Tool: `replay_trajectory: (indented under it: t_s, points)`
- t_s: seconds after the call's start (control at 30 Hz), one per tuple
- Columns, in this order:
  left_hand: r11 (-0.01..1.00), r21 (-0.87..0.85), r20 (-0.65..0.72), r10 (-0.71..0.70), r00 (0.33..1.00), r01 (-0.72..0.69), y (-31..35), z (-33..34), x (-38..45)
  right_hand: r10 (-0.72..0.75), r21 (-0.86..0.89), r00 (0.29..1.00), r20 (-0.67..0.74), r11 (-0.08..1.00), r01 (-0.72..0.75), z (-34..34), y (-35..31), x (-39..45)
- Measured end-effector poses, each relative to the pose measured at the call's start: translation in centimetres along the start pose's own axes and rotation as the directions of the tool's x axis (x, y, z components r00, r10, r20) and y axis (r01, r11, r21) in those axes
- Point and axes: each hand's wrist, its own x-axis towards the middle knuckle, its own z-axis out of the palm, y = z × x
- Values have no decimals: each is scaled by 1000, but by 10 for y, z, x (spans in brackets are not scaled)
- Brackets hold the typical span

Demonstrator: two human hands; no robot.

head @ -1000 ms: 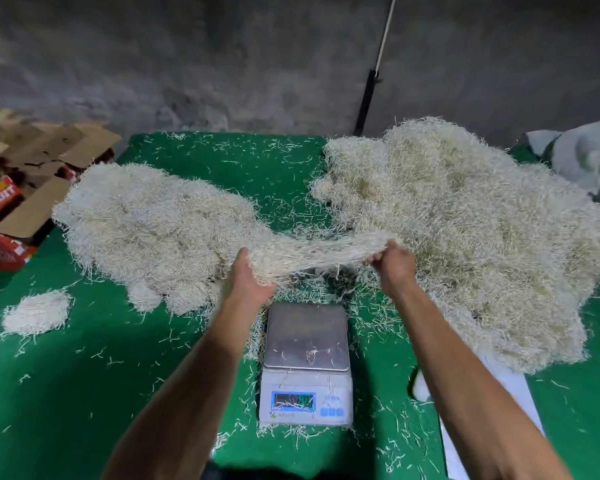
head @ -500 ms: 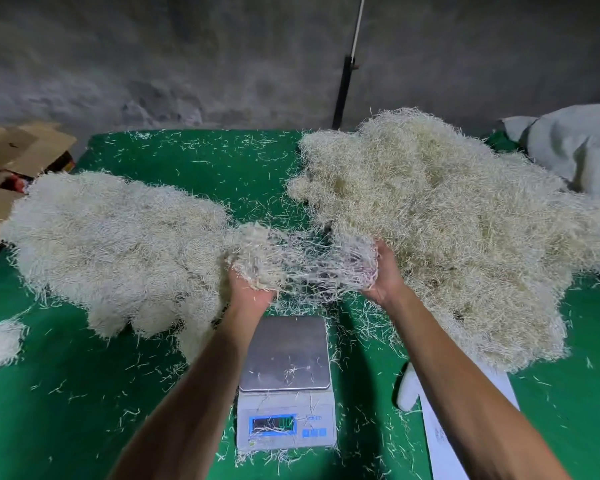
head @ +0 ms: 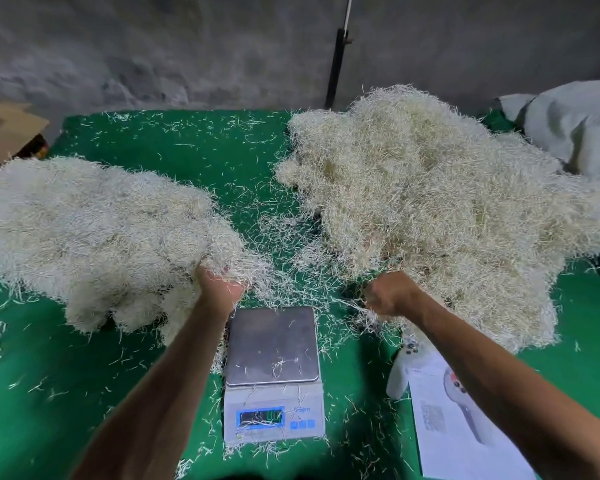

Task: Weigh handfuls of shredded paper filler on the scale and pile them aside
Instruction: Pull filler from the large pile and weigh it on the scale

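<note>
Both hands are working just beyond the far edge of the scale (head: 272,344). Left hand (head: 219,289) is gripping a clump of shredded paper filler at the near right corner of the left pile (head: 94,237), fingers buried in the strands so I cannot see how far they are curling. Right hand (head: 392,297) is making a closed fist around a thin wisp of strands at the near left edge of the right pile (head: 430,209).

Nearest to me, below the hands, the scale is sitting between the two forearms on the green table (head: 49,393). Its metal platter is carrying only a few stray shreds, and its blue-lit display (head: 260,418) is showing digits too blurred to read; a small logo beside it is also unreadable. Just under the right forearm a white controller-like device (head: 404,368) is lying on a printed sheet (head: 447,434) with a picture and a square code block, the text too fine to make out.

Between the hands a loose veil of shreds is stretching across the table. Beyond the left hand the paler pile is spreading leftward; beyond the right hand the larger, yellower pile is rising higher.

Farther off, an open cardboard box (head: 11,131) is standing past the left pile, its contents mostly hidden. A grey-white sack (head: 575,126) is slumping behind the right pile, and a dark pole (head: 336,64) is leaning at the concrete wall.
</note>
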Motion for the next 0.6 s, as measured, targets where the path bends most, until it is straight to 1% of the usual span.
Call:
replay_trajectory:
  t_s: [0.03,0.07,0.1,0.13,0.17,0.2,0.23,0.27,0.33,0.4,0.43,0.5,0.53,0.57,0.6]
  points:
    - [1000,-29,-11,0,1000,-1,0,0,1,71,80,997,-26,994,-68,-1,4,0]
    - [999,-33,-5,11,1000,-11,-2,-1,3,165,203,983,-77,968,-147,-4,7,0]
    - [999,-32,-4,7,1000,-8,-5,-3,3,288,369,948,-134,903,-222,-9,11,0]
    - [999,-17,11,29,1000,-29,-7,-5,3,431,543,886,-172,792,-280,-16,15,2]
    - [999,-25,20,46,999,-46,-9,-6,3,563,687,809,-169,656,-312,-24,21,5]
    - [997,-40,4,59,998,-58,-9,-7,1,653,774,741,-155,547,-320,-33,29,6]
    - [995,-24,-31,99,995,-100,-8,-9,3,705,805,693,-152,495,-327,-41,41,6]
    - [994,-28,-50,108,993,-109,-6,-12,5,729,809,667,-156,482,-337,-46,53,6]
    - [994,-20,-105,103,989,-105,0,-19,6,762,804,631,-143,462,-375,-50,75,-2]
    - [995,-53,-104,80,991,-86,-2,-24,8,797,834,593,-113,400,-379,-48,83,-6]
    - [995,-64,-69,78,995,-83,-4,-27,7,792,862,602,-107,376,-341,-45,81,-5]
    - [993,-103,3,53,999,-53,-9,-27,9,725,938,682,-100,297,-178,-42,68,-2]
    - [995,-93,61,41,997,-35,-12,-28,7,678,959,728,-99,259,-111,-41,60,-1]
    - [998,-65,94,8,996,-1,-16,-28,3,638,961,762,-109,263,-82,-39,52,-2]
    - [999,-39,108,-28,994,32,-22,-30,-1,615,945,778,-128,314,-92,-39,46,-3]
